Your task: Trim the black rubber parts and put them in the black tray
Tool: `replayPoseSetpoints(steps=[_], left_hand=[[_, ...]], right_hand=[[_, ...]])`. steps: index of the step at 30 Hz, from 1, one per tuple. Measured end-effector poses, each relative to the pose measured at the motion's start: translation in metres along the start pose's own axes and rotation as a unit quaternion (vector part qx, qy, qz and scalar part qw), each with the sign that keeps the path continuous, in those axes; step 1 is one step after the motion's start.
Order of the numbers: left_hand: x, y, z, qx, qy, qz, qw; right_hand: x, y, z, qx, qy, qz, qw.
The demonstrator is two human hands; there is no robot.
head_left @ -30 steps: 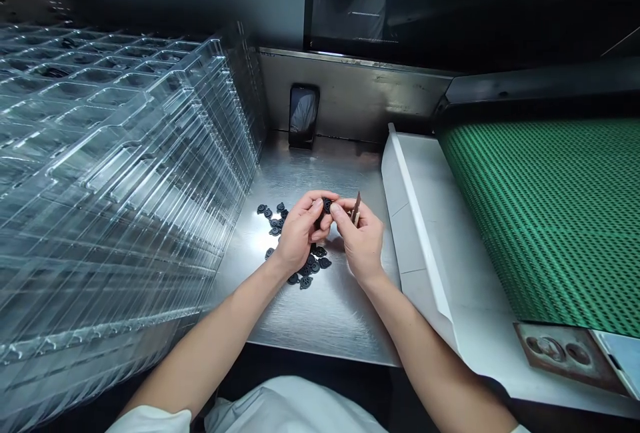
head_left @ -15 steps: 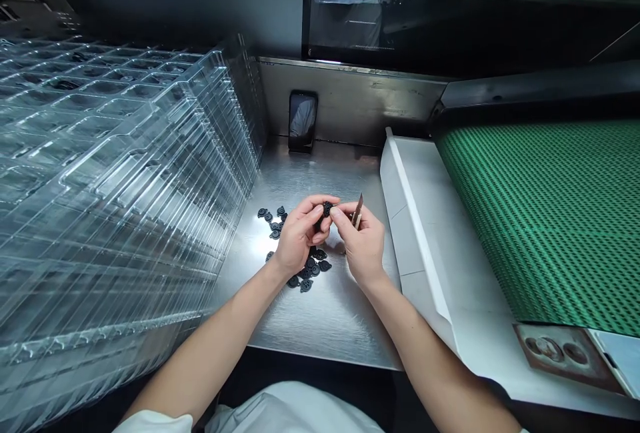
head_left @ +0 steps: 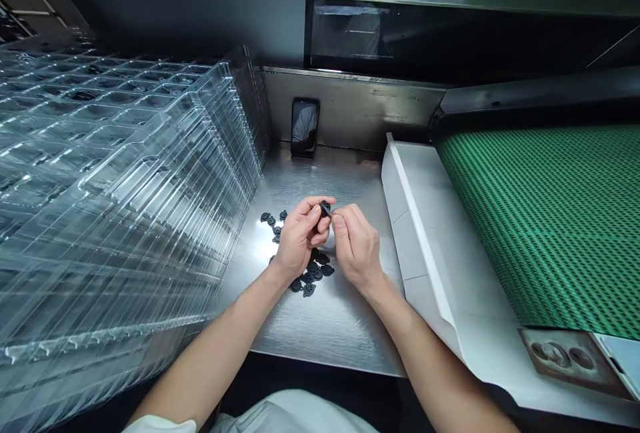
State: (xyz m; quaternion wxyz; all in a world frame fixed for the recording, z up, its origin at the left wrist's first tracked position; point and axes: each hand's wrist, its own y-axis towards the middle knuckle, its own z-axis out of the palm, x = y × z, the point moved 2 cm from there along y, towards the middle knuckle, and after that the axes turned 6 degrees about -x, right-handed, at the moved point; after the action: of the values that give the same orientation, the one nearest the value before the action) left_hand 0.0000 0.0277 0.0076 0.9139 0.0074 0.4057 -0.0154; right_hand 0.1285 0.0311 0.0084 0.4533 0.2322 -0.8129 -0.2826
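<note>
My left hand [head_left: 303, 236] is closed, pinching a small black plastic part [head_left: 325, 208] between thumb and fingers above the metal tray. Close beside it, my right hand [head_left: 356, 244] is closed round a small pointed knife, mostly hidden by the fingers; its tip meets the black part. Under and around the left hand lie several loose black round parts with small ears [head_left: 309, 276], some covered by the hand. A few more sit farther to the left [head_left: 271, 221].
Tall stacks of clear plastic trays [head_left: 165, 146] stand on the left. A phone [head_left: 305, 127] leans against the back metal wall. To the right are a white chute [head_left: 425, 219] and a green conveyor belt [head_left: 555, 213]. The metal work surface [head_left: 340, 333] ends near my body.
My right hand has turned the knife from pointing up, away from the part, to point at the black part. The left hand keeps its hold. The view has tilted slightly upward.
</note>
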Motion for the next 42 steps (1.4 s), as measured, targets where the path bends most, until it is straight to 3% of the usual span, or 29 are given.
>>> replayPoseSetpoints(steps=[11,42], left_hand=[[-0.0022,-0.0008,-0.0015,-0.015,0.021,0.005,1.0],[-0.0024,-0.0021,-0.0014,-0.014,0.027,0.0,1.0]], right_hand=[[-0.0017,-0.0005,-0.0004,-0.016,-0.108,-0.076,0.991],[-0.0007,-0.0002,-0.0005,-0.018,-0.104,-0.056,0.993]])
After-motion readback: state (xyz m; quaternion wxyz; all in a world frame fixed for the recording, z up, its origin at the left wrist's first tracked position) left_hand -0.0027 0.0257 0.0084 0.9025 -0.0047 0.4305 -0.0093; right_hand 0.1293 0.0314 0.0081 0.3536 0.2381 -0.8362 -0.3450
